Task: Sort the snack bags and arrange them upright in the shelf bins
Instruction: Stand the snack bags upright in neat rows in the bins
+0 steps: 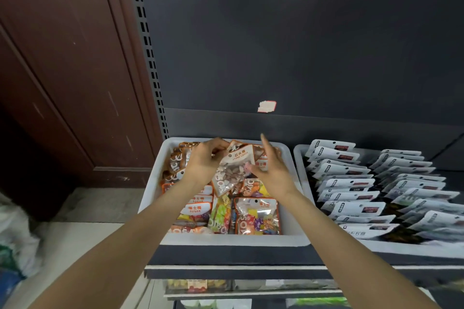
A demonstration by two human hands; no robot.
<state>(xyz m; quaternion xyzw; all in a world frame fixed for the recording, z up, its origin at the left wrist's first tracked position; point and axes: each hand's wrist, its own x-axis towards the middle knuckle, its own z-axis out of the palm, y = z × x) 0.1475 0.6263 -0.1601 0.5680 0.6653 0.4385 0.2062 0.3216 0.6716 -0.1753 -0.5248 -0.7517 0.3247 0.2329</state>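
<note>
A white shelf bin holds several orange-trimmed candy bags. Above its middle is a clear stone candy bag with a white label and pale pebble sweets inside. My left hand pinches the bag's top left edge with curled fingers. My right hand grips its right side with the thumb, index finger pointing up. A sugar bag with coloured sweets stands at the bin's front right. More bags lean in a row on the left.
A second white bin to the right holds rows of white and black pouches. The dark shelf back panel rises behind. A brown wooden panel is at left, plastic bags on the floor, lower shelves below.
</note>
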